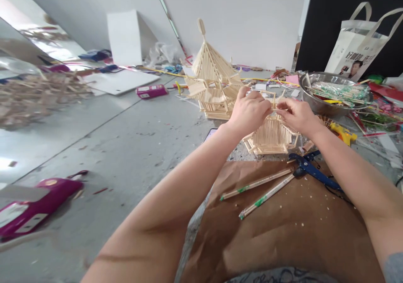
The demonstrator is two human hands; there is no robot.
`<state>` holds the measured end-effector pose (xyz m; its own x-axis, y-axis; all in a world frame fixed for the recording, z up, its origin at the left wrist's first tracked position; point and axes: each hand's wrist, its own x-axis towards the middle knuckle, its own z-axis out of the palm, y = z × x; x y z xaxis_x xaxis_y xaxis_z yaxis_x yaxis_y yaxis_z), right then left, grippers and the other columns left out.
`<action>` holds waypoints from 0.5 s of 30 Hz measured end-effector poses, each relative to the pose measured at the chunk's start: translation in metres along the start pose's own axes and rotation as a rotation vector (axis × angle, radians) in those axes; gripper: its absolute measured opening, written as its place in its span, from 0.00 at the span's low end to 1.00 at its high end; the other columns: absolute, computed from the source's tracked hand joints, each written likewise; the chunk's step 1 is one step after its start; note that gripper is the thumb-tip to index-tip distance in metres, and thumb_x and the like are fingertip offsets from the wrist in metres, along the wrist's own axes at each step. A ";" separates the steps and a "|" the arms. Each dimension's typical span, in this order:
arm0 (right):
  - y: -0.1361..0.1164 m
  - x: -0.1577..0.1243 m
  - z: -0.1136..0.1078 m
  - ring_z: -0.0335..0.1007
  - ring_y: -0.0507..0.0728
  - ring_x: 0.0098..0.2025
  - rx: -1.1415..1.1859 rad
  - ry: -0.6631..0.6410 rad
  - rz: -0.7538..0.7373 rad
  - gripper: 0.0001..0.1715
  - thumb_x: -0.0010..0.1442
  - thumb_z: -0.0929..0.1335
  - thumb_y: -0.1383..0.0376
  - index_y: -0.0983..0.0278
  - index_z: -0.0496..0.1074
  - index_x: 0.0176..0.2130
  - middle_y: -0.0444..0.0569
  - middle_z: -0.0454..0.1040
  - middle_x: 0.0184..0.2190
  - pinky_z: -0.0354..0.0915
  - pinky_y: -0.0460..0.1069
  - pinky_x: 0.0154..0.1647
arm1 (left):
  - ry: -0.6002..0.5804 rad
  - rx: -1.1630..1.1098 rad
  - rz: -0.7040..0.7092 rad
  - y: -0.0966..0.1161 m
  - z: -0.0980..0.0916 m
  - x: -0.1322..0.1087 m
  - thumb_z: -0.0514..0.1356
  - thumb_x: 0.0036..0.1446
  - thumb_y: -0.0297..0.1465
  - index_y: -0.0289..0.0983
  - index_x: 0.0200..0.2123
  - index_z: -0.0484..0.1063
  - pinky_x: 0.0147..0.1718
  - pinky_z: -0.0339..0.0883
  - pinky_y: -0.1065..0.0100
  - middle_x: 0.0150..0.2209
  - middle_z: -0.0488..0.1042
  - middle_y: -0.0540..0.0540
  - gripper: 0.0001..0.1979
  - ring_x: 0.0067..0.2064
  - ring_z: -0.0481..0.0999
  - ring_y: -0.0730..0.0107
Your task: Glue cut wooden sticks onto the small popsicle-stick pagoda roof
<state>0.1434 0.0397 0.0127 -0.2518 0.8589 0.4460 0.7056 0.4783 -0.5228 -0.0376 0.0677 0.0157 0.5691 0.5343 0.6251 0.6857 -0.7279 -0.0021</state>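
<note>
We curl left hand [252, 111], right hand [294, 113] over small stick house [267, 138]; can't tell if holding. Pointy house [211, 64] past left.

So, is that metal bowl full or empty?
Full, or nearly so: wrapped sticks lie heaped in the metal bowl, up to its rim.

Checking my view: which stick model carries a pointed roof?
The farther stick model, whose slatted roof narrows to a rounded tip. The nearer stick model shows no roof.

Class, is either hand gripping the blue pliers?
No, the left hand and right hand are at the smaller stick model, beyond the pliers.
</note>
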 end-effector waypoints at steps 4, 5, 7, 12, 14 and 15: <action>0.002 0.001 0.003 0.71 0.56 0.35 -0.009 0.003 -0.018 0.13 0.55 0.64 0.61 0.64 0.72 0.38 0.50 0.76 0.35 0.63 0.51 0.37 | 0.007 -0.017 -0.012 -0.001 0.001 0.000 0.54 0.56 0.32 0.39 0.24 0.70 0.50 0.54 0.54 0.24 0.71 0.50 0.10 0.37 0.69 0.67; 0.001 0.001 0.003 0.70 0.55 0.34 -0.029 0.000 -0.022 0.12 0.56 0.64 0.61 0.64 0.72 0.38 0.49 0.76 0.33 0.63 0.50 0.36 | 0.010 -0.017 -0.012 -0.002 0.002 0.000 0.54 0.57 0.33 0.39 0.25 0.71 0.50 0.55 0.54 0.25 0.72 0.50 0.10 0.37 0.69 0.67; -0.001 0.001 0.001 0.68 0.54 0.30 -0.085 -0.006 -0.028 0.10 0.56 0.64 0.61 0.63 0.72 0.35 0.47 0.75 0.29 0.61 0.49 0.33 | 0.013 -0.013 -0.009 -0.003 0.003 0.000 0.54 0.57 0.34 0.38 0.26 0.71 0.49 0.55 0.55 0.26 0.73 0.49 0.11 0.37 0.70 0.67; -0.007 0.001 -0.001 0.65 0.53 0.28 -0.179 -0.009 -0.036 0.09 0.57 0.64 0.61 0.62 0.71 0.33 0.46 0.73 0.26 0.57 0.49 0.31 | 0.014 -0.030 -0.013 -0.004 0.003 0.000 0.55 0.56 0.34 0.38 0.27 0.72 0.47 0.56 0.57 0.28 0.74 0.48 0.09 0.38 0.71 0.66; -0.009 0.001 0.000 0.65 0.53 0.28 -0.200 -0.009 -0.029 0.08 0.57 0.63 0.62 0.62 0.71 0.32 0.46 0.73 0.26 0.57 0.49 0.31 | 0.007 -0.030 -0.022 -0.003 0.004 -0.001 0.55 0.56 0.34 0.38 0.28 0.72 0.47 0.56 0.57 0.29 0.75 0.48 0.09 0.39 0.71 0.65; -0.009 0.002 0.000 0.66 0.53 0.28 -0.206 -0.012 -0.024 0.07 0.57 0.63 0.63 0.62 0.70 0.32 0.46 0.73 0.26 0.57 0.49 0.31 | 0.003 -0.029 -0.024 -0.003 0.005 -0.001 0.55 0.56 0.34 0.38 0.28 0.72 0.47 0.56 0.57 0.29 0.75 0.47 0.09 0.39 0.71 0.65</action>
<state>0.1364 0.0367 0.0183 -0.2773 0.8503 0.4474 0.8197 0.4523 -0.3514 -0.0382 0.0718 0.0118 0.5511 0.5505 0.6271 0.6860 -0.7268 0.0352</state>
